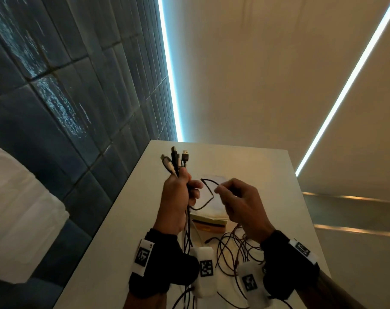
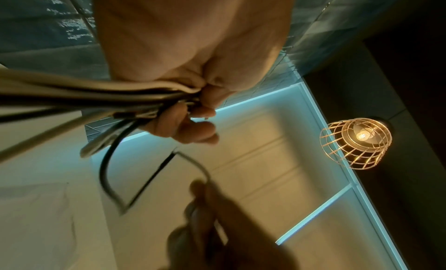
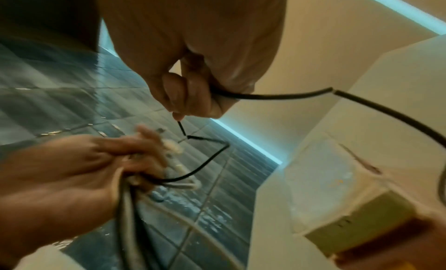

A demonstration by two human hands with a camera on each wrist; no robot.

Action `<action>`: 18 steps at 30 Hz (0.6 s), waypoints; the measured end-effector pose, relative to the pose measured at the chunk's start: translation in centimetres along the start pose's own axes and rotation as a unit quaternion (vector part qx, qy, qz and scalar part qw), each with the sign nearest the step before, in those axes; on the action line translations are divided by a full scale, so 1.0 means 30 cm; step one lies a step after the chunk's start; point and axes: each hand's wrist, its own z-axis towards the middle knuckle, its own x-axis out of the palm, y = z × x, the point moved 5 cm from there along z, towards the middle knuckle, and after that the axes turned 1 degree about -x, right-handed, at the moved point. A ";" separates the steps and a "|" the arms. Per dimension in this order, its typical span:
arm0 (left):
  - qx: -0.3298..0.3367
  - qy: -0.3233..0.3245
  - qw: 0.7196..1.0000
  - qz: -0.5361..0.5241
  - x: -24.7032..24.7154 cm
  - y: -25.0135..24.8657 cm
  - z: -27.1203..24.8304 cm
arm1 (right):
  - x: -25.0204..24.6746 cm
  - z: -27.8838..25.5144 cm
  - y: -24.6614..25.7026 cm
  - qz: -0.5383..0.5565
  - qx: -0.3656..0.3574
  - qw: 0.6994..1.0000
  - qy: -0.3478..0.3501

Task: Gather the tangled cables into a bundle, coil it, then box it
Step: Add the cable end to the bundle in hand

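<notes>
My left hand [image 1: 178, 195] grips a bundle of cables above the white table [image 1: 267, 166], with several plug ends [image 1: 175, 161] sticking up out of the fist. The left wrist view shows the same cables [image 2: 120, 96] clamped under curled fingers. My right hand [image 1: 236, 201] pinches a thin black cable [image 1: 208, 192] that loops across from the left fist. In the right wrist view that black cable [image 3: 277, 96] passes through the right hand's fingertips. Loose tangled cables [image 1: 234, 250] hang and lie below both hands. A small box [image 1: 211, 219] sits on the table under the hands.
The box [image 3: 337, 197] appears pale with a yellow-green side. A dark blue tiled wall [image 1: 67, 108] runs along the table's left edge. Light strips [image 1: 169, 74] line the walls. A caged lamp [image 2: 357, 142] shows in the left wrist view.
</notes>
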 end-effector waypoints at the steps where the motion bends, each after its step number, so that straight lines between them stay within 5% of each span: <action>1: -0.006 0.008 1.000 0.015 0.012 0.006 -0.003 | 0.023 -0.002 0.033 0.000 -0.022 1.000 0.009; 4: -0.018 0.024 1.000 0.009 0.026 0.003 -0.018 | 0.059 -0.014 0.075 0.013 -0.051 0.998 0.043; 10: -0.022 0.115 0.977 -0.176 0.040 -0.013 -0.044 | 0.074 -0.047 0.030 0.080 0.013 0.986 0.147; 18: 0.053 0.155 0.946 -0.278 0.013 -0.065 -0.018 | 0.034 -0.074 -0.188 0.035 0.068 0.986 0.149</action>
